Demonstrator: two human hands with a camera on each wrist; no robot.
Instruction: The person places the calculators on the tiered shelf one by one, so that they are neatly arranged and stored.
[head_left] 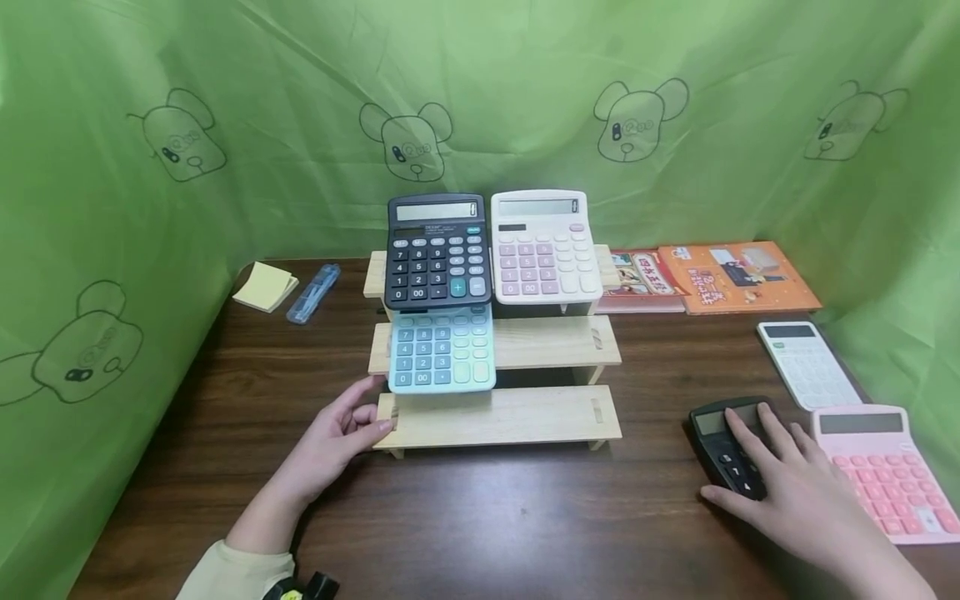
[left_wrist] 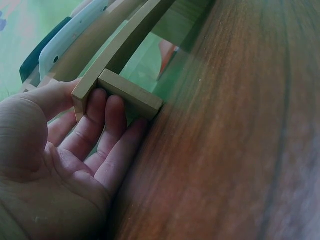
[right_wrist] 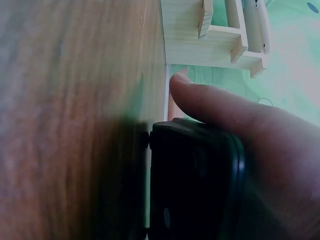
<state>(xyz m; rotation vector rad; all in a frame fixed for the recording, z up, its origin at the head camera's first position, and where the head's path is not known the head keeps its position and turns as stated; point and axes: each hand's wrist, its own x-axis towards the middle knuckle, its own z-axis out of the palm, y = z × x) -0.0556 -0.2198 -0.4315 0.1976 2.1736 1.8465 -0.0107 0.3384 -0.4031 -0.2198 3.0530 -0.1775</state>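
A three-step wooden rack [head_left: 510, 417] stands on the table. My left hand [head_left: 333, 433] grips the left end of its lowest step; in the left wrist view the thumb and fingers lie around the board end [left_wrist: 90, 90]. On the top step lean a dark calculator [head_left: 438, 287] and a white calculator with lilac keys [head_left: 545, 212]. A light blue calculator [head_left: 442, 379] leans on the middle step. At the right, my right hand [head_left: 798, 492] rests over a black calculator [head_left: 723, 467] with extended fingers spread across it; its thumb [right_wrist: 210, 102] lies beside the calculator's edge.
A white calculator [head_left: 810, 367] and a pink calculator [head_left: 892, 475] lie at the right. Behind them are an orange book [head_left: 750, 279] and a red book [head_left: 637, 292]. Yellow sticky notes [head_left: 265, 286] and a blue utility knife [head_left: 313, 294] lie back left. Green cloth [head_left: 510, 125] surrounds the table.
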